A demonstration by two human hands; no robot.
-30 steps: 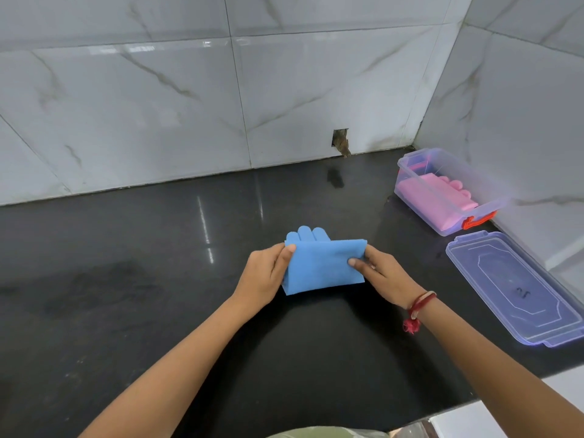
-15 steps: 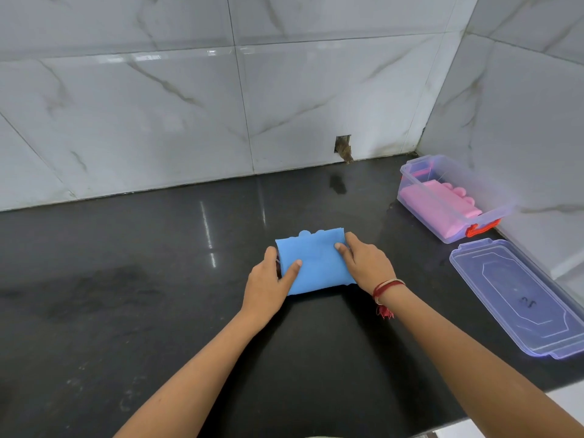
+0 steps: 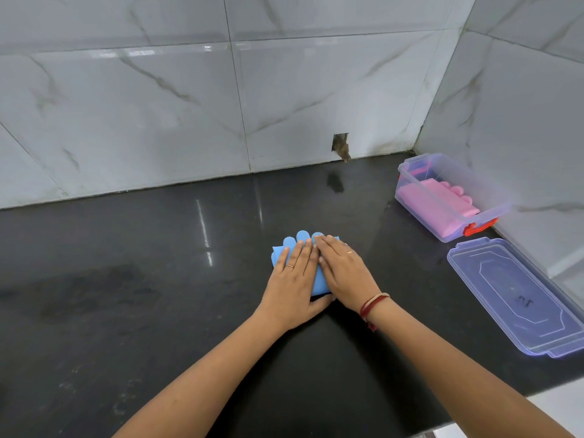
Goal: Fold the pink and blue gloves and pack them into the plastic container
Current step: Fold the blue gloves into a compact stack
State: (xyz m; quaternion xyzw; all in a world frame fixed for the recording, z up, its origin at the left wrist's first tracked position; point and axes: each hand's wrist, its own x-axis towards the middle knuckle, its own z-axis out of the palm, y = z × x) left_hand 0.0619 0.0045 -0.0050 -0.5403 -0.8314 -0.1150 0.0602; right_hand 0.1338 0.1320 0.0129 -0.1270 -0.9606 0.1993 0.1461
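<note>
Under flat fingers (image 3: 305,252) of both hands: blue glove (image 3: 300,238).

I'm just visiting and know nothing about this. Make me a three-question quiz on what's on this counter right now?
1. True or false: the pink glove already lies inside the plastic container.
2. Where is the lid? A) on the container B) flat on the counter beside it C) in a hand
3. Fill in: the left hand and right hand press flat on the ____ glove.

Key: 1 true; 2 B; 3 blue
</note>
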